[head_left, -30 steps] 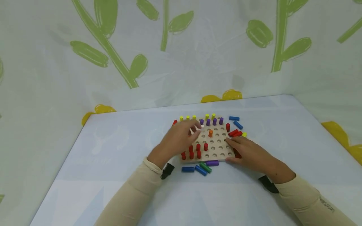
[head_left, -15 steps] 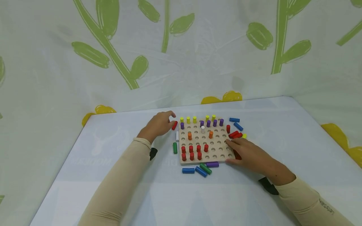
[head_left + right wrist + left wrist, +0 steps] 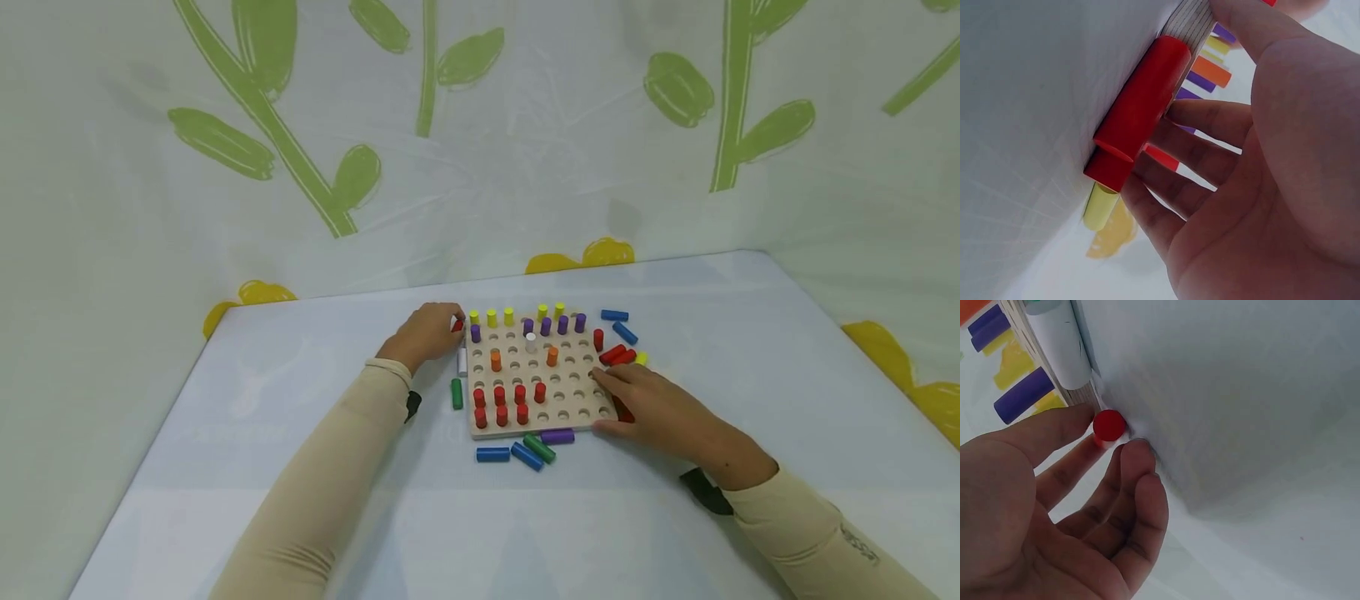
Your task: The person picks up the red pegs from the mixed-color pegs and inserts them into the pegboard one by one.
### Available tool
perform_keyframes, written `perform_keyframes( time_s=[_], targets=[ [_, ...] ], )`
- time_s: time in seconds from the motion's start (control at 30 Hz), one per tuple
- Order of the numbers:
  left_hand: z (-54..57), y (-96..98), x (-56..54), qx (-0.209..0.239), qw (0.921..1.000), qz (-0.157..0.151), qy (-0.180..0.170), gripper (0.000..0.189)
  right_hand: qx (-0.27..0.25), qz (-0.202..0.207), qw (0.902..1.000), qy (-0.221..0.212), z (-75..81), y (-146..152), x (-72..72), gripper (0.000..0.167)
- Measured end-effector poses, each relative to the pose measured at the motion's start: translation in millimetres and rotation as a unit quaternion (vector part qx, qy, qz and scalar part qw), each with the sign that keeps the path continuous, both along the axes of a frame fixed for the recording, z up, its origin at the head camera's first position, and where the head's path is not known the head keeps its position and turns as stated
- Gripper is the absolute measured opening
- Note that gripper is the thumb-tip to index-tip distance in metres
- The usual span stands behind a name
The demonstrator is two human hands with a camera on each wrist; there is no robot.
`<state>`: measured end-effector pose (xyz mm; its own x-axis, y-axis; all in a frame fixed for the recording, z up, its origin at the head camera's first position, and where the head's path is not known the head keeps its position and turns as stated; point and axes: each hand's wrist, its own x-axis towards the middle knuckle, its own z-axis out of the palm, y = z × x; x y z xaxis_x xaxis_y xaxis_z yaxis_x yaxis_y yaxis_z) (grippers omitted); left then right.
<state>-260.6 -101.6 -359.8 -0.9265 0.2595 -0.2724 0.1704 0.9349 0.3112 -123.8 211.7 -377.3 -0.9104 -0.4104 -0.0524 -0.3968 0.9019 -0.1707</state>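
My left hand [image 3: 423,333] is at the far left corner of a wooden pegboard [image 3: 572,405], its thumb and index finger pinching a red peg [image 3: 1109,425] beside the board's edge. The other left fingers are curled below that peg. Along the board's right edge rests my right hand [image 3: 663,408], fingers spread and thumb near the front corner. Red pegs [image 3: 1144,100] lie between this hand and the table. Standing in the board are yellow, purple, orange [image 3: 552,357], white [image 3: 530,342] and red pegs [image 3: 520,394].
Beside the board's left edge lie a white peg [image 3: 462,362] and a green peg [image 3: 457,393]. Blue [image 3: 492,455], green and purple [image 3: 557,437] pegs lie in front. Blue [image 3: 625,333], red and yellow pegs lie on the right. A patterned cloth [image 3: 570,167] hangs behind the table.
My left hand has moved from above the board out to the left and now pinches the red peg there. The white peg stands in the board. My right hand has stayed put.
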Motion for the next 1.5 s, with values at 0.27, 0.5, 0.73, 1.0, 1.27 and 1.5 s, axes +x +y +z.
perform_keyframes(
  time_s=[0.27,0.5,0.73,1.0,1.27,1.5],
  targets=[
    [-2.1,-5.5,3.0,0.025,0.9996,0.002,0.008,0.025,-0.001,-0.001,0.9999,-0.011,1.0,-0.8,2.2,0.082],
    [10.7,-9.9,17.0,0.118,0.9918,0.041,0.028,0.032,-0.002,0.003,1.0,0.002,1.9,-0.8,0.7,0.082],
    [30.6,0.3,48.4,0.226,0.972,0.038,0.052,0.036,-0.001,0.0,1.0,0.0,1.6,-0.5,-0.8,0.082],
    [38.5,23.1,91.1,0.277,0.9589,-0.029,0.055,0.033,0.004,0.0,1.0,-0.007,2.2,-0.6,-0.9,0.083],
    [31.5,45.9,114.1,0.246,0.9616,-0.104,0.061,0.029,0.002,-0.005,0.9999,-0.012,2.9,-1.0,-0.7,0.082],
    [19.2,56.4,122.4,0.164,0.9632,-0.163,0.136,0.025,0.005,0.004,1.0,-0.003,3.0,-0.8,-0.3,0.08]
  ],
)
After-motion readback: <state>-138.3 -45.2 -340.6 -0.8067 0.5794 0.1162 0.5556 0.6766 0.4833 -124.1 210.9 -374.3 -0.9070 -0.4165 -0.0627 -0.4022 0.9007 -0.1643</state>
